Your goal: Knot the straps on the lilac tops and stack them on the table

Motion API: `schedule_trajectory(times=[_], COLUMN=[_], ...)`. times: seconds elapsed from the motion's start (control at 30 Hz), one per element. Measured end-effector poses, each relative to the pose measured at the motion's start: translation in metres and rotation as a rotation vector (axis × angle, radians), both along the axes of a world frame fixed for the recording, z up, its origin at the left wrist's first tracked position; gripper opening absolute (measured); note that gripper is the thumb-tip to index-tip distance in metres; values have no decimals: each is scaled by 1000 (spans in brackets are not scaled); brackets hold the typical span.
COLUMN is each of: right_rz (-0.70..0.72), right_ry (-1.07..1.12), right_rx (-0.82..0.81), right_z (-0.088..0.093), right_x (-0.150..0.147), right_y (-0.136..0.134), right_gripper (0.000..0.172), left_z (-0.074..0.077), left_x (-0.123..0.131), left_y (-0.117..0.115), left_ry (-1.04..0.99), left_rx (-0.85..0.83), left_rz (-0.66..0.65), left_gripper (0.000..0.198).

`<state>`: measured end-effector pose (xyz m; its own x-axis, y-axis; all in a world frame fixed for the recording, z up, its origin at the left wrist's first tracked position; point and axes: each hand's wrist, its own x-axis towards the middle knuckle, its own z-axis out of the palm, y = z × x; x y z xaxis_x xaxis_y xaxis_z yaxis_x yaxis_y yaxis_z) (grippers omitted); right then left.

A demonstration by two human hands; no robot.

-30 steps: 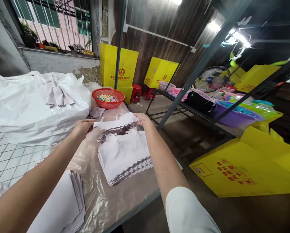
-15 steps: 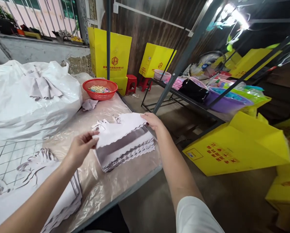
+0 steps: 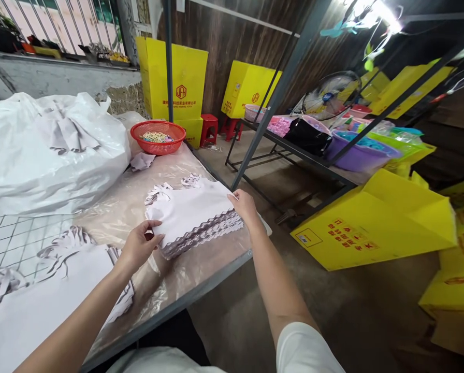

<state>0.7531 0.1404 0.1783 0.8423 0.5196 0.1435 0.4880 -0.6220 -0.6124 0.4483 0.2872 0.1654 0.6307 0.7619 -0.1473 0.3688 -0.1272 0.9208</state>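
Note:
A stack of pale lilac-grey fabric pieces (image 3: 195, 207) with zigzag-cut edges lies on the plastic-covered table (image 3: 193, 280). My left hand (image 3: 142, 244) pinches the left edge of the top fabric piece, thumb and fingers closed. At the stack's right edge, my right hand (image 3: 243, 205) is closed on the same piece. The piece lies nearly flat over the others, its front edge a little out of line with the layers below. Narrow cut strips curl up along the back of the stack. Beside my left forearm is a second fabric stack (image 3: 49, 305).
A red basket (image 3: 158, 137) with small pale items stands at the table's far end. On the left bulges a white plastic bag (image 3: 53, 176) with fabric on top. Right of the table are a metal rack (image 3: 265, 127), a purple basin (image 3: 362, 155) and a yellow box (image 3: 372, 223).
The top fabric piece, whose front edge was lifted, has come down onto the stack. Both hands have moved down slightly with it, still holding its sides.

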Motion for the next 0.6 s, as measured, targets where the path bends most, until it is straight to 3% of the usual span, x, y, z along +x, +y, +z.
schedule_trajectory(times=[0.13, 0.23, 0.3, 0.43, 0.6], right_rz=[-60, -50, 35, 200, 189], right_ry=[-114, -329, -439, -389, -277], right_rx=[-46, -40, -35, -131, -254], right_z=[1, 7, 9, 1, -19], right_x=[-16, -30, -39, -48, -45], right_y=[-4, 9, 26, 57, 58], right_gripper=[14, 29, 39, 49, 54], left_z=[-5, -2, 3, 5, -7], left_x=[-3, 10, 29, 74, 98], left_y=[2, 4, 8, 19, 26], left_ry=[80, 6, -9, 113, 252], left_rx=[454, 848, 1003, 1081, 1076], left_rz=[29, 41, -10, -181, -423], left_gripper=[40, 35, 36, 45, 53])
